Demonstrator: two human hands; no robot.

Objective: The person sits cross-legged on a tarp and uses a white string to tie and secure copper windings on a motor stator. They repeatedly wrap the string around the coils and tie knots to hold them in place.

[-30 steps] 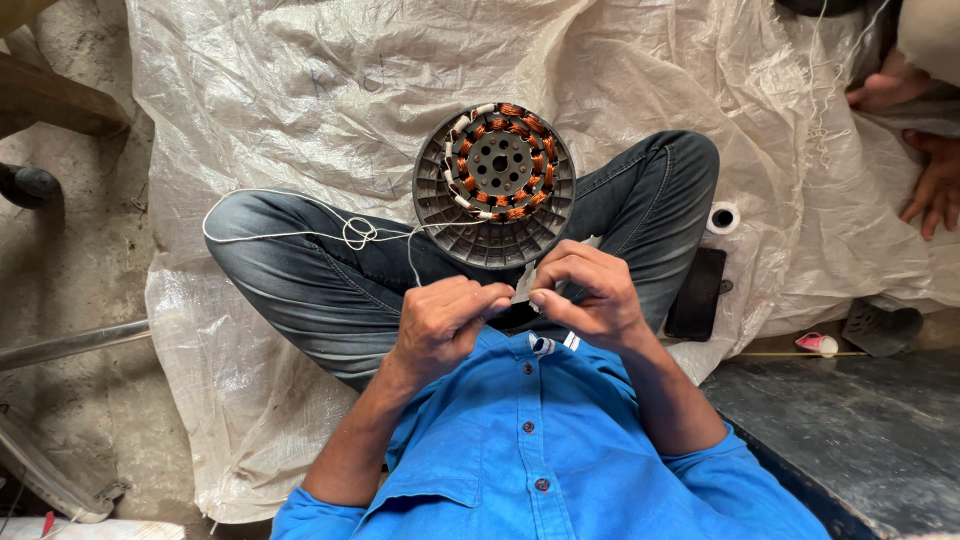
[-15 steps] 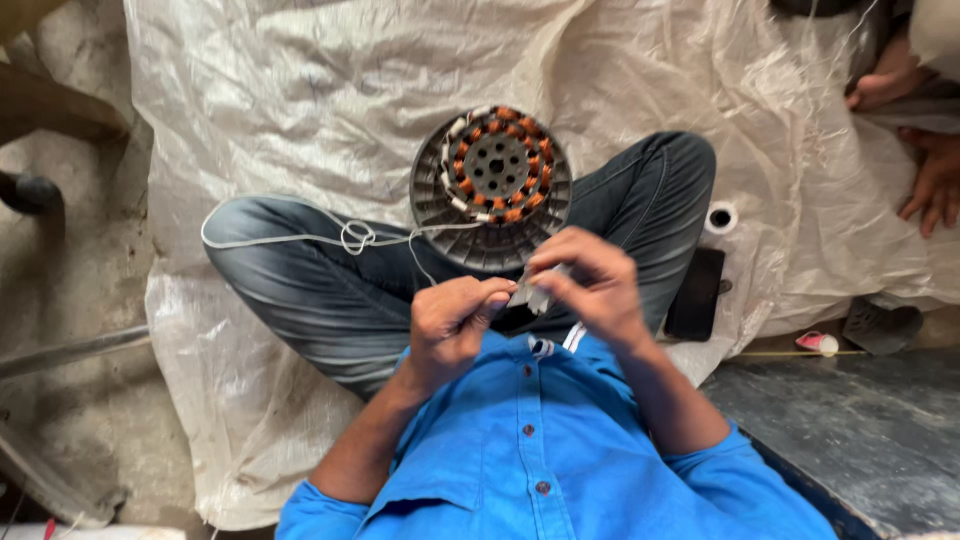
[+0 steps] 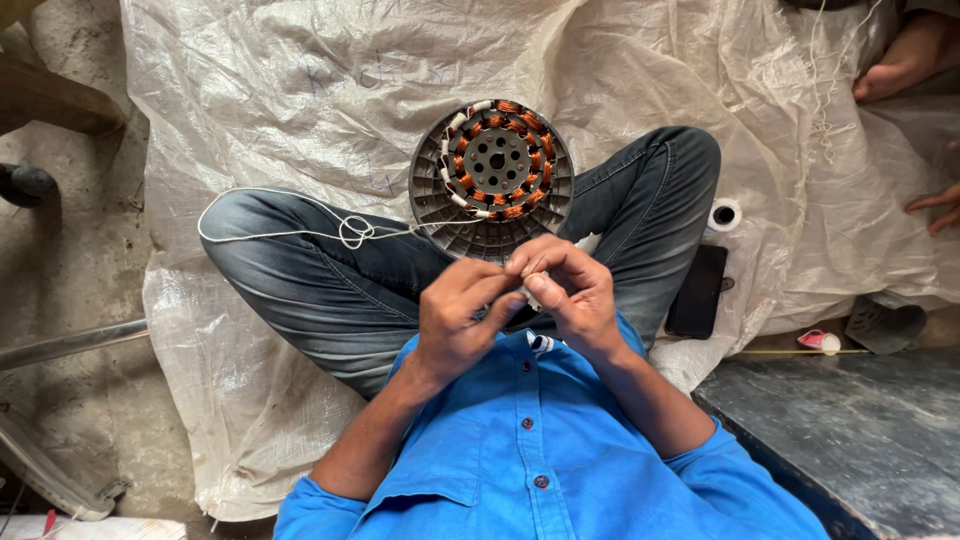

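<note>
A round grey motor stator (image 3: 492, 175) with copper-wound coils rests between my crossed legs on a white plastic sheet. A white string (image 3: 300, 228) loops from it across my left knee. My left hand (image 3: 458, 318) and my right hand (image 3: 568, 290) meet just below the stator, close to my chest. Their fingertips pinch together on a small white piece, likely the string's end; what it is stays mostly hidden by the fingers.
A black phone (image 3: 696, 291) lies by my right knee, with a small white tape roll (image 3: 723, 214) above it. A dark slab (image 3: 840, 430) fills the lower right. Another person's foot (image 3: 905, 55) and hand (image 3: 935, 208) show at the right edge.
Both hands have lifted slightly toward the stator and drawn closer, fingers now pinched together. The stator and string loop lie as before.
</note>
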